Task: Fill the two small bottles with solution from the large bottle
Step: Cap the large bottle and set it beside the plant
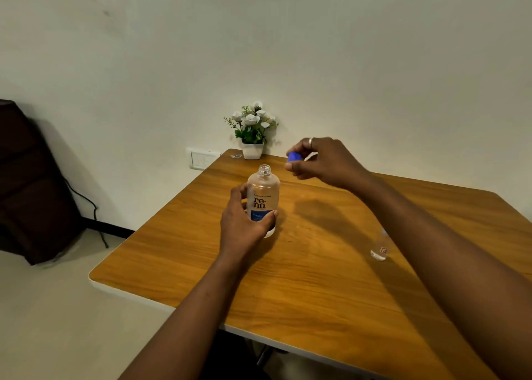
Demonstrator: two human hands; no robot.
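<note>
Blue cap (294, 156) pinched in my right hand (325, 162), clear of the neck; my left hand (244, 221) grips the large bottle (263, 198) upright mid-tabletop (331, 279) so nothing spills.

There is one big clear plastic bottle with a blue label (263, 199), and it has no cap on. There is one round blue cap (294, 156). Only one small clear bottle (380, 248) can be seen, half hidden behind an arm. There are two bare hands: one left hand (243, 221) and one right hand (322, 160). One silver ring (310, 141) sits on a finger. There is one wooden table with a white edge (316, 279). There is one little white pot with white flowers (252, 130), one white wall switch plate (201, 158) and one dark chair (31, 183)
</note>
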